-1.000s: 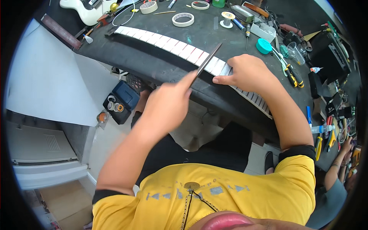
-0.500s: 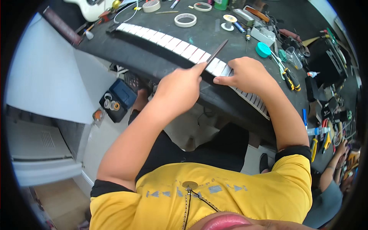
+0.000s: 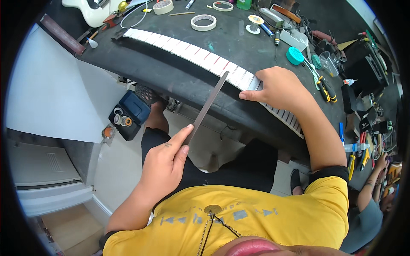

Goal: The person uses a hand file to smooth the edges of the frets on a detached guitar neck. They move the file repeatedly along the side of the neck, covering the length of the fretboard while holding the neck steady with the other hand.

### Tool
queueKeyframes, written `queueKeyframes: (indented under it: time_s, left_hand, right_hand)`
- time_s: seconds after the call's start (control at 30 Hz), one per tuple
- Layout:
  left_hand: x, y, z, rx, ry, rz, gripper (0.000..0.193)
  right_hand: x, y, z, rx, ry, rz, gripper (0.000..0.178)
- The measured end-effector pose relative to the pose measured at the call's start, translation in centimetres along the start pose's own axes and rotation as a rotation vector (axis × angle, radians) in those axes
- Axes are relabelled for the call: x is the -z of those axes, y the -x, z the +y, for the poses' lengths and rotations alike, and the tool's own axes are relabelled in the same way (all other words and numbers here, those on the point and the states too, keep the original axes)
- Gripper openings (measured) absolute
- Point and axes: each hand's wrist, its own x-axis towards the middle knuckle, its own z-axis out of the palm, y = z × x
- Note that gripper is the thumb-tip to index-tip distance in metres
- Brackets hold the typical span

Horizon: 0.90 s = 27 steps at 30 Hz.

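A long guitar neck [image 3: 186,50], its fretboard covered with white tape between the fret lines, lies along the bench's near edge. My left hand [image 3: 165,161] grips a slim dark metal file [image 3: 208,101], with the index finger stretched along it. The file slants up and away from me; its far tip meets the taped fretboard's near edge, left of my right hand. My right hand [image 3: 279,88] is closed over the neck, thumb on the near side and fingers bent over the far side, partly hidden. Bare wood and frets show to the right of it.
On the dark workbench [image 3: 158,74] are rolls of tape [image 3: 203,22], a solder spool [image 3: 255,24], a turquoise lid [image 3: 294,55] and pliers [image 3: 327,89]. Tools crowd the right side, where another person's arm [image 3: 369,187] shows. An open dark case [image 3: 130,113] stands below left.
My left hand has drawn the file back toward me and down to the left, away from the neck. My right hand keeps its place on the neck.
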Motion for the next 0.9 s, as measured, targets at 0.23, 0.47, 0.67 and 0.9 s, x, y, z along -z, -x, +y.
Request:
queueKeyframes:
  time_s: [0.23,0.47,0.67,0.9]
  left_hand:
    - [0.3,-3.7,-0.1,-0.049,-0.016,-0.071,0.052]
    - [-2.8,-16.1,2.5,-0.093,-0.167,-0.052,0.042]
    - [0.7,-1.2,0.2,-0.099,-0.2,-0.063,0.063]
    - [-2.3,-13.5,1.7,-0.22,-0.343,-0.005,0.039]
  right_hand:
    - [0.3,-0.6,-0.2,0.003,-0.01,-0.019,0.083]
    - [0.5,-0.6,-0.2,0.009,-0.019,-0.021,0.082]
    - [-0.2,-0.2,0.3,0.033,0.002,0.039,0.08]
    - [-0.1,-0.8,-0.3,0.022,-0.032,0.027,0.082]
